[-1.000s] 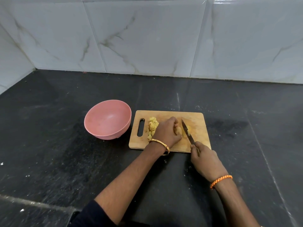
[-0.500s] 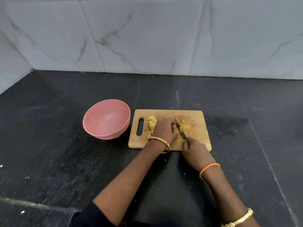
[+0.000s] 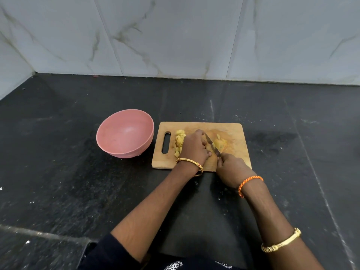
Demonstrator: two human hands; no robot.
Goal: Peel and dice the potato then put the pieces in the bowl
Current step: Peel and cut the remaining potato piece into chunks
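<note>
Right hand (image 3: 231, 170) fingers wrapped round knife (image 3: 212, 145) handle, blade angled down into potato (image 3: 220, 144) on board (image 3: 233, 133). Left hand (image 3: 194, 151) fingers curled, steadying hidden piece, likely clear of edge. Diced pile (image 3: 179, 142) beyond left fingers; bowl (image 3: 124, 133) holds nothing yet.

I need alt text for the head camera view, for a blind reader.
On a wooden cutting board, the right hand cuts potato with a knife beside the left hand. Diced pieces lie left; the pink bowl is empty.
</note>
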